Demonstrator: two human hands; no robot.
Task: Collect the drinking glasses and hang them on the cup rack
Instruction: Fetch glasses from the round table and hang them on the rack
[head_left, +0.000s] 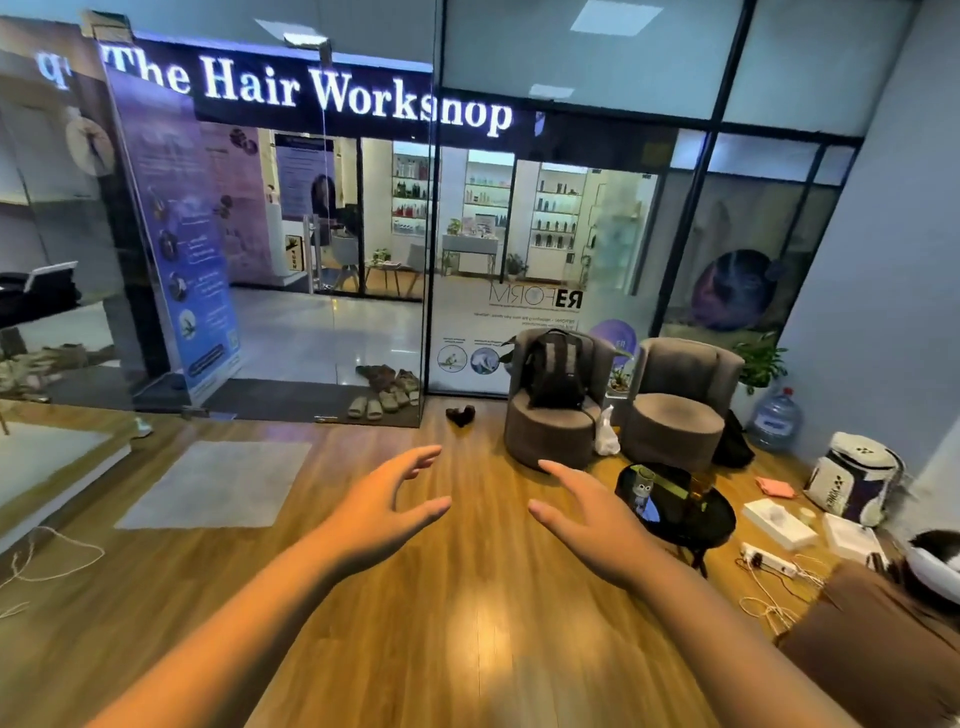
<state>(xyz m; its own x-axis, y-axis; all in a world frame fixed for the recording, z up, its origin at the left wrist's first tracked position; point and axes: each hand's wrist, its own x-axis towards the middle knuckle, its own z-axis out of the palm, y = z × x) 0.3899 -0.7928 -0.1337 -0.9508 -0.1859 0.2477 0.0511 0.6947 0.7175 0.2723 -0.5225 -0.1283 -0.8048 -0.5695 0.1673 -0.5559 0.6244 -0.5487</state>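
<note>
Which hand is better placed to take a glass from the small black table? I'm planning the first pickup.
Probably the right hand. It is open and hovers next to the black table, where the glass stands. The left hand, also open, is farther away on the other side.

A glowing white-lettered shop sign (306, 93) on a dark band is reading "The Hair Workshop" at far left. On the glass wall panel (535, 299) beyond the armchairs, black lettering is showing mirrored "REFORM".
</note>
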